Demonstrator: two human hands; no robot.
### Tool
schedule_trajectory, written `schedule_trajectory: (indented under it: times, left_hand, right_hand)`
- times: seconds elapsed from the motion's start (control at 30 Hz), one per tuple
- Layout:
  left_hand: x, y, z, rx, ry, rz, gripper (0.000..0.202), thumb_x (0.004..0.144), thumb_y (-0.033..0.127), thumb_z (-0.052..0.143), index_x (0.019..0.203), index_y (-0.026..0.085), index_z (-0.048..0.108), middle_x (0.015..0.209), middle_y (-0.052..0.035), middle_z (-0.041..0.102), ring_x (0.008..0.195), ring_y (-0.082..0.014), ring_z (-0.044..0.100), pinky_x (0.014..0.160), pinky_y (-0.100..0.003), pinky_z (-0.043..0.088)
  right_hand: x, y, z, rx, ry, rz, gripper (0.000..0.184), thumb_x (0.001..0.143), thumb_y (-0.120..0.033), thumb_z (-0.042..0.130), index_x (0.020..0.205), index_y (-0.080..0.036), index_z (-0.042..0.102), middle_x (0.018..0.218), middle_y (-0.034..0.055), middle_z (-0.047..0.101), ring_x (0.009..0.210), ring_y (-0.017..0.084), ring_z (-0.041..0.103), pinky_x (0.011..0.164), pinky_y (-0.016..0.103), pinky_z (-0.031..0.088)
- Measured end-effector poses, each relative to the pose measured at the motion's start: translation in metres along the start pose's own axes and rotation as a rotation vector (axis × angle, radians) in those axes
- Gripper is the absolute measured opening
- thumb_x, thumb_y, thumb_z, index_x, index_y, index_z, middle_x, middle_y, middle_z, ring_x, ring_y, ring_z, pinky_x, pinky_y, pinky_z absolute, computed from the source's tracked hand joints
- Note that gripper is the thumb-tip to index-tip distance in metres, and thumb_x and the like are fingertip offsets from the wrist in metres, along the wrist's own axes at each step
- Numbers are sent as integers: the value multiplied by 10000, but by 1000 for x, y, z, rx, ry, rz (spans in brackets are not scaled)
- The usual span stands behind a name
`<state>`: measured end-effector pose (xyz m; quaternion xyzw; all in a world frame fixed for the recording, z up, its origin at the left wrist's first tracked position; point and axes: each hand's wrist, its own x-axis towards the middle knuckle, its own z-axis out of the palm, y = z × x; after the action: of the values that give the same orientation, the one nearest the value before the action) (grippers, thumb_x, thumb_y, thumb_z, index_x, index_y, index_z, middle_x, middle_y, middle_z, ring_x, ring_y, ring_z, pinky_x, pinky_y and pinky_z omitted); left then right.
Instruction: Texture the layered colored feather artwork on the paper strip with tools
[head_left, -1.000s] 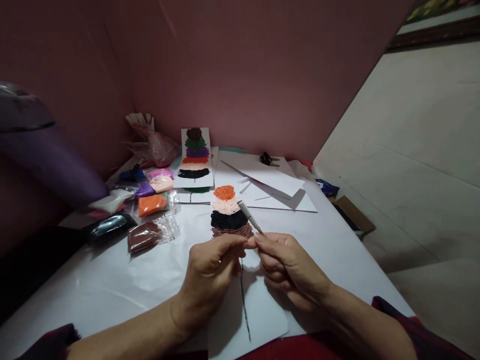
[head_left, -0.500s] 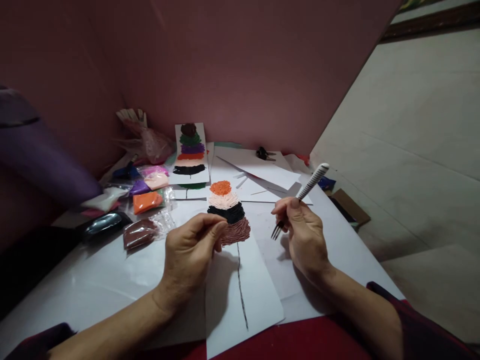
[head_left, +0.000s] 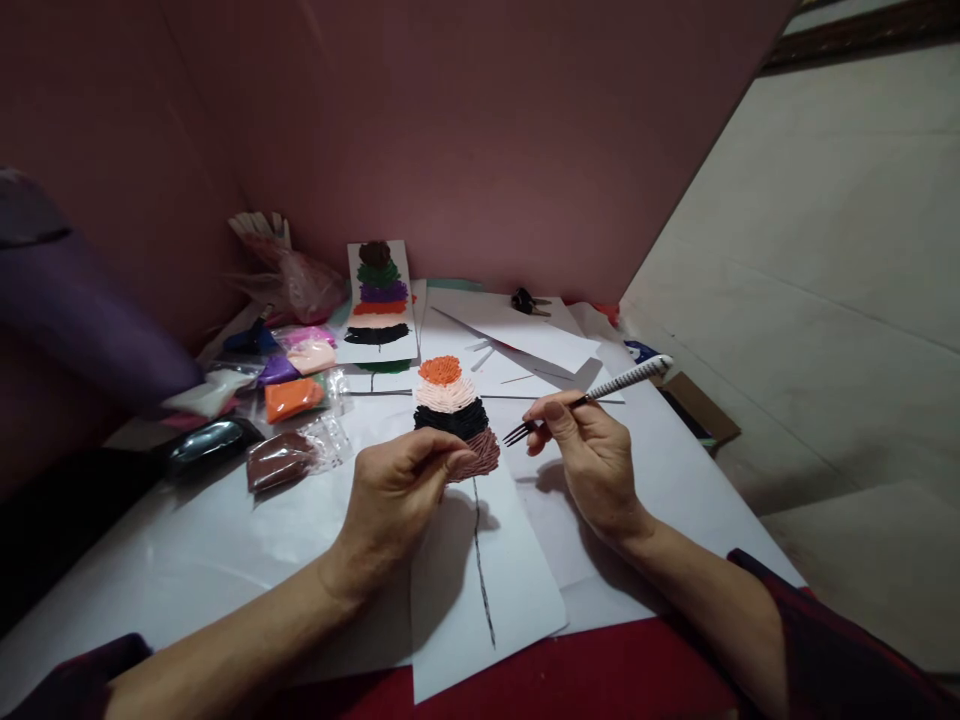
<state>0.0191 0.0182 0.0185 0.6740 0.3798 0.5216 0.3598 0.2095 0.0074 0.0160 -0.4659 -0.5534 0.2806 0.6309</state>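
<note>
My right hand [head_left: 592, 455] grips a fork [head_left: 626, 378] with a patterned white handle, its dark tines pointing left toward the paper. A white paper card [head_left: 517, 575] lies before me, bearing textured clay [head_left: 474, 455] in orange, pale peach, black and brown bands above a drawn dark line. Over the brown band's left side, my left hand [head_left: 401, 495] is closed in a pinch, thumb against the fingers. Whatever may be between those fingertips is hidden. The fork tines are just right of the brown band, apart from my left hand.
Bags of coloured clay [head_left: 292, 400] lie to the left, including a brown one [head_left: 281, 462] and a black one [head_left: 214, 447]. A finished-looking clay card [head_left: 382, 295] leans at the back. Keys [head_left: 529, 300] rest on loose papers [head_left: 517, 335] by the pink wall.
My right hand has shifted a little left and tipped the fork flatter, bringing its tines nearer the clay. My left hand has moved slightly right, still pinched, over the brown band.
</note>
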Motion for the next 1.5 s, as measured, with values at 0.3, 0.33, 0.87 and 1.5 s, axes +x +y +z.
schedule_trajectory:
  times: [0.3, 0.33, 0.87, 1.5]
  left_hand:
    - [15, 8, -15, -29, 157, -41, 33, 822, 163, 632, 821, 158, 665, 646, 6, 686, 534, -108, 647, 522, -201, 547]
    - [16, 9, -16, -29, 162, -65, 20, 803, 167, 653, 805, 159, 671, 627, 11, 682, 508, -104, 639, 497, -193, 540]
    - [26, 6, -29, 163, 59, -47, 77, 761, 156, 635, 754, 166, 710, 580, 16, 642, 479, -97, 579, 462, -203, 488]
    - [14, -18, 17, 427, -239, 368, 247, 917, 83, 484, 774, 156, 672, 786, -56, 678, 711, -157, 634, 623, -265, 527]
  right_hand:
    - [-3, 0, -1, -35, -14, 9, 224, 953, -341, 578, 828, -174, 659, 808, 10, 632, 595, 99, 602, 581, 262, 541]
    - [-3, -1, -1, -37, -16, 12, 227, 954, -344, 577, 827, -174, 660, 807, 12, 631, 594, 100, 600, 574, 262, 543]
    - [-3, 0, -1, 4, -74, -73, 188, 959, -284, 571, 828, -178, 655, 829, 8, 605, 569, 95, 584, 538, 260, 511]
    - [1, 7, 3, 9, 13, 207, 276, 912, -420, 588, 798, -169, 590, 660, 7, 646, 525, 115, 609, 426, 216, 501]
